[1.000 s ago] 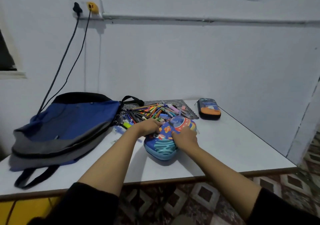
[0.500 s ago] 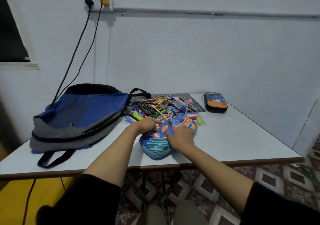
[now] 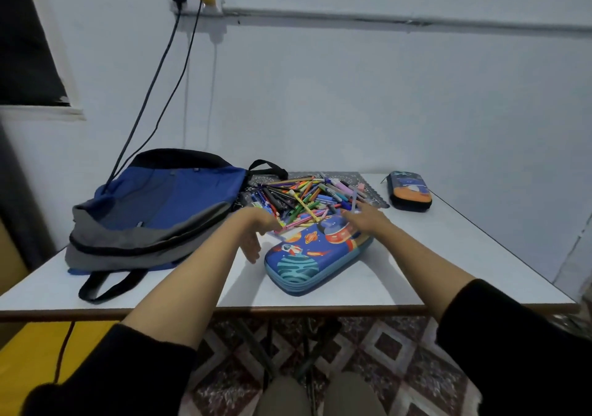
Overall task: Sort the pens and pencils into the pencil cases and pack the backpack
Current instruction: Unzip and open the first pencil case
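Observation:
A closed blue space-print pencil case (image 3: 307,260) lies near the table's front edge. Behind it, a heap of coloured pens and pencils (image 3: 304,199) rests on a dark patterned mat (image 3: 368,180). A second, dark case with an orange print (image 3: 410,191) lies closed at the back right. The blue and grey backpack (image 3: 160,210) lies flat on the left. My left hand (image 3: 256,234) hovers just left of the space case, fingers hanging loose and holding nothing. My right hand (image 3: 365,220) stretches flat over the case's far end, fingertips at the heap's edge.
The white table (image 3: 448,265) stands against a white wall. Two black cables (image 3: 153,95) run from a wall socket down behind the backpack. The backpack's strap (image 3: 105,284) lies near the front edge. Patterned floor tiles show below.
Both hands have come off the top of the space case. The left moved to its left side and opened; the right reached forward toward the heap.

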